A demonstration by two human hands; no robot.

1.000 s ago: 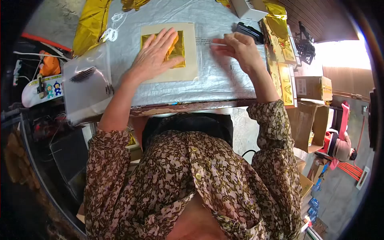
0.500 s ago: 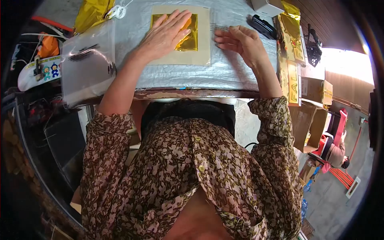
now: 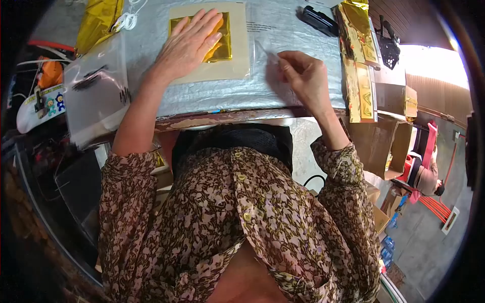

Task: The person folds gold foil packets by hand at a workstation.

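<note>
My left hand [image 3: 187, 48] lies flat, fingers stretched, on a shiny gold foil packet [image 3: 226, 43]. The packet sits over a tan rectangular sheet [image 3: 177, 10] that appears to be inside a clear plastic bag [image 3: 260, 26] with small printed text on its right part. To the right of the bag, my right hand [image 3: 305, 76] is closed in a pinch, thumb against fingers. From the pinch a thin clear plastic strip [image 3: 265, 53] runs back toward the bag's right edge.
A silvery sheet [image 3: 202, 93] covers the table. Clear plastic sleeves [image 3: 98, 96] overhang its left front edge, near gold foil [image 3: 98, 22] and white string [image 3: 126, 21]. A black object [image 3: 319, 21] and gold letter packs [image 3: 361, 91] lie right. A person [image 3: 427, 179] is far right.
My right hand has come nearer to me, away from the bag's edge, its fingers now pinched on a clear strip. My left hand stays flat on the gold packet. The whole view has shifted slightly.
</note>
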